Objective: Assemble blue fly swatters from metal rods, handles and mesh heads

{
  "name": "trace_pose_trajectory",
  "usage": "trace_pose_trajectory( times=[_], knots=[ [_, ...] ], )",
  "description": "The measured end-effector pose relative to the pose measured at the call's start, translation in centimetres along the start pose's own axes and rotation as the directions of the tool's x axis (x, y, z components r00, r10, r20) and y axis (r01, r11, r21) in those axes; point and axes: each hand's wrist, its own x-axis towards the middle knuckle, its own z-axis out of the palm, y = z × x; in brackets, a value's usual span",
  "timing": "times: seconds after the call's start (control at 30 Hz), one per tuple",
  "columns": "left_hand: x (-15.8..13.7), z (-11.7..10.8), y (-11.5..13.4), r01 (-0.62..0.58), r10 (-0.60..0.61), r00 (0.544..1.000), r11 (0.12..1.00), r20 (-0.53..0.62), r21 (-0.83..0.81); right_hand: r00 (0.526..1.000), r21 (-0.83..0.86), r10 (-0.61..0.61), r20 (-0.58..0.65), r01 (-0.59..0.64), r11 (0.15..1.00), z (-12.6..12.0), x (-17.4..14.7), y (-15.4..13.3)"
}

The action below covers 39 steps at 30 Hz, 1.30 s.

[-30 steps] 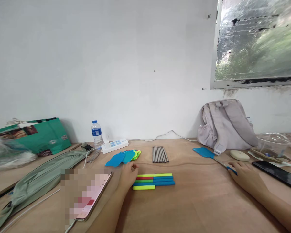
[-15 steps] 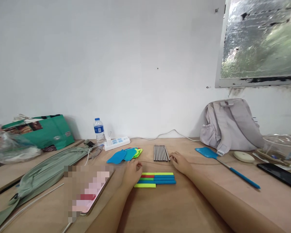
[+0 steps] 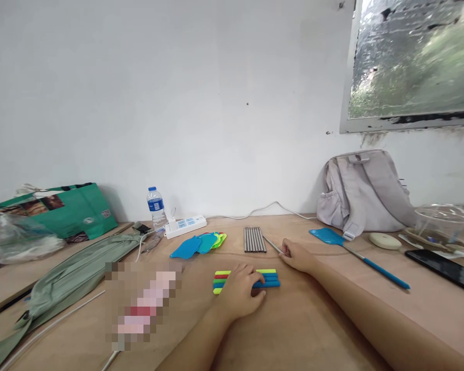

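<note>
My right hand (image 3: 297,256) pinches one end of a thin metal rod (image 3: 272,244), which slants away from the rest. Left of it, several matching metal rods (image 3: 254,240) lie side by side. My left hand (image 3: 240,291) reaches over the coloured tubular handles (image 3: 271,283), thumb apart from the fingers, fingertips at the blue ones. It hides the middle of the yellow, red, green and blue row. Behind it lies a fanned pile of blue, yellow-green and red plastic fly swatter heads (image 3: 185,247). A whole blue fly swatter (image 3: 386,273) rests to the right.
A power strip (image 3: 186,225) and water bottle (image 3: 156,207) stand near the wall. A phone with a blurred screen (image 3: 147,304) and a green bag strap (image 3: 77,268) lie left. To the right are a grey backpack (image 3: 367,193), a black phone (image 3: 444,268) and a plastic bowl (image 3: 443,221).
My left hand has moved right, from the left end of the handles to over their middle. My right hand has drawn one metal rod away from the row, to the right.
</note>
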Motion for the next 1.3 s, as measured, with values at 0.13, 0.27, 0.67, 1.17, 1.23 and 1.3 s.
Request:
trace_pose_trajectory(
  times=[0.13, 0.27, 0.67, 1.17, 1.23, 1.3],
  knots=[
    [0.1, 0.4, 0.0, 0.000, 0.000, 1.000, 1.000, 0.019, 0.000, 0.984, 0.314, 0.149, -0.095, -0.112, 0.943, -0.6, -2.0, 0.5],
    [0.2, 0.5, -0.2, 0.011, -0.010, 1.000, 1.000, 0.024, -0.018, 0.917, 0.755, 0.391, -0.084, -0.197, 0.626, -0.9, -4.1, -0.3],
    [0.3, 1.1, -0.3, 0.013, -0.011, 1.000, 0.998, 0.027, -0.062, 0.948, 0.865, 0.279, 0.156, -0.267, 0.426, -2.3, -7.5, -6.1],
    [0.2, 1.1, -0.9, -0.046, 0.059, 0.993, 0.991, 0.103, -0.125, 0.955, 0.962, 0.191, 0.229, -0.252, 0.104, -1.2, -6.8, -4.0],
    [0.2, 1.1, -1.0, -0.053, 0.066, 0.993, 0.990, 0.102, -0.128, 0.956, 0.962, 0.181, 0.232, -0.253, 0.106, -1.4, -7.0, -4.3],
    [0.2, 0.9, -1.0, -0.055, 0.068, 0.993, 0.989, 0.095, -0.135, 0.962, 0.965, 0.173, 0.212, -0.234, 0.119, -1.7, -7.1, -4.6]
  ],
)
